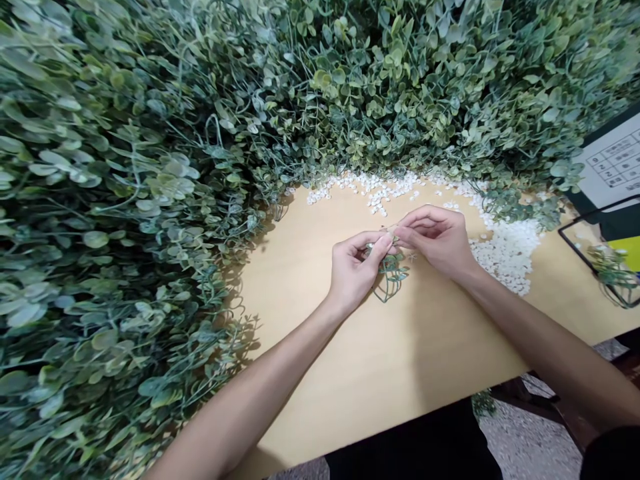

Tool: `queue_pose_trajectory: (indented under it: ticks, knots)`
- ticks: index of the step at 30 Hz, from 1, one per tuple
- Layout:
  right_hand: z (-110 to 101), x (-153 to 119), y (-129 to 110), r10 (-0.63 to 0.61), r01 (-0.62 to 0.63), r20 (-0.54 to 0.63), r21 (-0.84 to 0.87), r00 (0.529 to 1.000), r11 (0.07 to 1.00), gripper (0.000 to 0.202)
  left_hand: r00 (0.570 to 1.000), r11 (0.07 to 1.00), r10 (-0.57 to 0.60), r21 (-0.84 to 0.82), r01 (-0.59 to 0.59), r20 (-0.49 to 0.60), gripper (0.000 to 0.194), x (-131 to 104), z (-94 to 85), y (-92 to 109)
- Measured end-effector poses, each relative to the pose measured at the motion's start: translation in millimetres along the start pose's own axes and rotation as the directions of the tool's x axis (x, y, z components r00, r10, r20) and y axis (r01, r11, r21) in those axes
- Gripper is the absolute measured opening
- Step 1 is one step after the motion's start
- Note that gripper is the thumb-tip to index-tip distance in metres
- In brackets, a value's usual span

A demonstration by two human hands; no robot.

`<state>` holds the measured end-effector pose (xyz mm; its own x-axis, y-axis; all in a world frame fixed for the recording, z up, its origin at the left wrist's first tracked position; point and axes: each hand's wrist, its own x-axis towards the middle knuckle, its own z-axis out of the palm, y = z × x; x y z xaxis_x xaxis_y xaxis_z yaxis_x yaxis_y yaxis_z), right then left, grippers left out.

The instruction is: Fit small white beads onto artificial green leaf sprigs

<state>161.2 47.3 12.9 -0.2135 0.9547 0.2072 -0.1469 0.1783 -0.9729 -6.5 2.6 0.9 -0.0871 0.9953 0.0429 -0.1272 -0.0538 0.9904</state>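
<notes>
Both hands meet over the middle of the wooden table (320, 373). My left hand (356, 267) pinches a small green plastic sprig (391, 275), whose leaves and looped stems hang below the fingers. Thumb and fingers of my right hand (437, 240) are pressed together at the sprig's upper end, close to the left fingertips. Whatever small part lies between the right fingertips is too small to make out. Just right of my right hand lies a heap of small white pieces (510, 253).
Piled green artificial foliage (150, 167) borders the table at the left and back. More white pieces (385, 190) are scattered along the back. At the right are a printed sheet (613, 163), a black wire frame (575, 243) and a loose sprig (610, 267).
</notes>
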Motion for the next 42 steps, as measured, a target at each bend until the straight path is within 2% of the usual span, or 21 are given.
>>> queue_pose_trajectory:
  ticks: [6,18,24,31,35,39,42]
  knots:
    - [-0.1,-1.8,1.4,-0.052,0.052,-0.013,-0.023,0.999,0.998,0.028,1.000,1.000,-0.007,-0.024,0.007,0.005,0.031,0.9,-0.8,-1.7]
    - [-4.5,-1.3,0.1,-0.078,0.080,0.056,-0.030,0.995,0.996,0.028,1.000,1.000,0.003,0.012,-0.003,0.001,0.030,-2.3,0.3,2.9]
    - [-1.6,-1.6,-0.8,-0.079,0.082,0.052,-0.041,0.995,0.996,0.031,1.000,1.000,0.002,-0.003,-0.002,0.006,0.031,0.4,-0.4,-0.2]
    - [-4.1,3.6,-3.4,-0.058,0.057,-0.011,-0.040,0.998,0.998,0.026,1.000,0.999,0.028,-0.026,-0.028,0.001,0.029,1.7,2.1,-0.5]
    - [-14.2,10.1,-8.5,-0.058,0.051,-0.119,-0.065,0.991,0.997,0.026,0.999,0.999,0.042,-0.005,-0.042,0.010,0.028,0.0,5.3,3.6]
    - [-27.3,17.8,-14.2,-0.132,0.091,-0.251,-0.168,0.959,0.982,0.027,0.997,0.998,0.068,0.001,-0.068,0.044,0.035,-0.3,6.8,4.3]
    - [-36.9,22.0,-14.5,-0.205,0.120,-0.305,-0.275,0.930,0.954,0.027,0.996,0.997,0.078,0.015,-0.079,0.040,0.034,0.2,6.2,3.2]
